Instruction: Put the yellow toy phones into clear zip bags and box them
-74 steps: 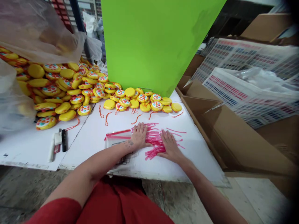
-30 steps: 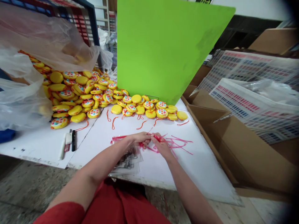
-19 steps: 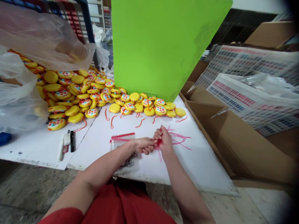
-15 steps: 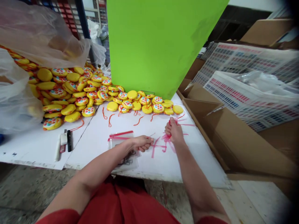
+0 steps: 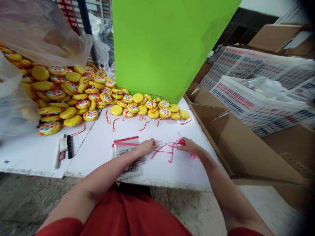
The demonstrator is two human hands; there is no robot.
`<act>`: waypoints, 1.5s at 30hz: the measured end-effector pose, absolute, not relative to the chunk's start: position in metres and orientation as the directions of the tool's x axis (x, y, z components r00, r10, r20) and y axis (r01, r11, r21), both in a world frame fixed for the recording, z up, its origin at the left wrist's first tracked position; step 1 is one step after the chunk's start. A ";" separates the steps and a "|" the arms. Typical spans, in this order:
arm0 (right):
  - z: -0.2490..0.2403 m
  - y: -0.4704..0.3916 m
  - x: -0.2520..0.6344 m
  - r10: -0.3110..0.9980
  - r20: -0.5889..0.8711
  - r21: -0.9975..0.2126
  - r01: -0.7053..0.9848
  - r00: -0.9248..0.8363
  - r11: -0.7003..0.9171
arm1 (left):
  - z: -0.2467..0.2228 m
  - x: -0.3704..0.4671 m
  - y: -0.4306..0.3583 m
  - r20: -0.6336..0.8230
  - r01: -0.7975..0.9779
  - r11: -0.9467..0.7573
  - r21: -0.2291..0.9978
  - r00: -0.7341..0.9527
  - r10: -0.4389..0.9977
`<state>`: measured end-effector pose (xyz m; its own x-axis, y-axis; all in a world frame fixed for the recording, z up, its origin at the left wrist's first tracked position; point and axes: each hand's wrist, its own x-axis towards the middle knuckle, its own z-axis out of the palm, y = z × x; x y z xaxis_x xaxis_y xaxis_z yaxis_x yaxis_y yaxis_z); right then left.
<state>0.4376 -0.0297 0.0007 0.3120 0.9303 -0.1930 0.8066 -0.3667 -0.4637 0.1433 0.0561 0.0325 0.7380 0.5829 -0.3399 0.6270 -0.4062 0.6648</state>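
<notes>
My left hand (image 5: 148,146) is closed in a pinch beside the clear zip bags (image 5: 126,141) with red top strips; whatever sits between its fingertips is too small to make out. To the right, my right hand (image 5: 188,145) has its fingers closed around a bunch of pink strips, some trailing out beneath the palm. Loose pink strips (image 5: 162,151) lie on the white table top between the two hands. Behind them runs a row of yellow round toys (image 5: 153,113) with coloured dots and orange cords.
A large pile of yellow toys (image 5: 69,112) and plastic sheeting (image 5: 44,32) fill the left. Markers (image 5: 69,147) lie front left. A green panel (image 5: 162,46) stands behind; an open cardboard box (image 5: 226,141) and white crates (image 5: 236,95) are at right.
My right hand has moved down and slightly right, with the pink bunch now at its fingertips. My left hand has shifted slightly left and up. An orange cord at the right now shows fully.
</notes>
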 end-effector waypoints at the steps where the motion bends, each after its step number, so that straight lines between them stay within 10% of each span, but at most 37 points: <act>1: -0.002 -0.032 0.435 0.934 -0.210 -0.467 0.810 0.288 -0.355 | 0.032 0.147 0.054 -0.332 0.637 -0.449 0.627 0.739 0.586; 9: -0.004 -0.051 0.413 0.933 -0.108 -0.459 0.816 0.342 -0.352 | 0.029 0.167 0.035 -0.267 0.663 -0.582 0.472 0.736 0.622; 18: -0.002 -0.053 0.362 0.920 -0.173 -0.592 0.710 0.351 -0.383 | 0.018 0.165 0.059 -0.316 0.670 -0.416 0.615 0.693 0.648; 34: 0.011 -0.028 0.281 0.926 -0.249 -0.968 -0.088 0.285 -0.233 | 0.039 0.137 0.046 -0.244 0.212 0.122 0.970 0.810 0.533; 45: 0.021 -0.011 0.242 0.912 -0.233 -0.943 -0.309 0.338 -0.127 | 0.037 0.131 0.052 -0.269 0.371 -0.061 0.927 0.769 0.579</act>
